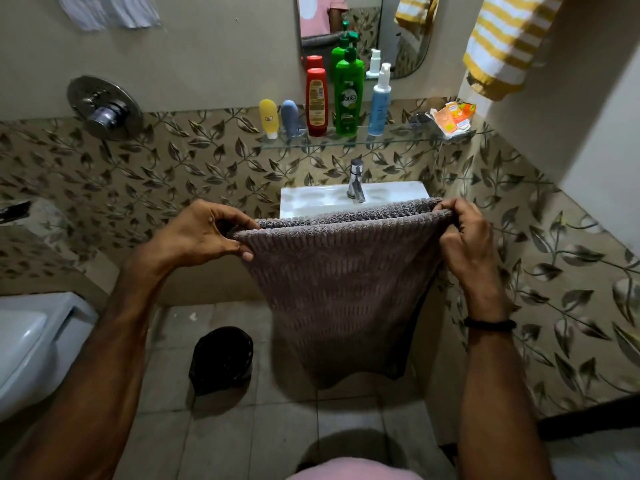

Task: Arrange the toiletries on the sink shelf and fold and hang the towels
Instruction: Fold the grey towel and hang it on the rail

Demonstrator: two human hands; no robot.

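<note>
The left hand (204, 233) and the right hand (465, 237) each have their grip clenched on a top corner of the grey towel (339, 289), pinching it between thumb and curled fingers at mid-frame.

The glass shelf (398, 138) above carries, from left to right, a yellow tube (268, 116) and a blue-grey tube (290, 116) standing on their caps, a red bottle (317, 102), a green pump bottle (348, 98), a blue spray bottle (379, 105) and, well apart at the right end, orange packets (453, 119). A black bin (221, 358) stands on the floor at lower centre; I cannot tell what is in it.

The towel hangs in front of the white sink (311, 199) and hides its front; the tap (356, 180) shows above it. A striped towel (498, 46) hangs at the upper right, a white cloth (110, 10) at the upper left, and a toilet (31, 341) sits at the lower left.

The grey towel is doubled over, its top edge stretched left to right and its length hanging straight down toward the floor.
</note>
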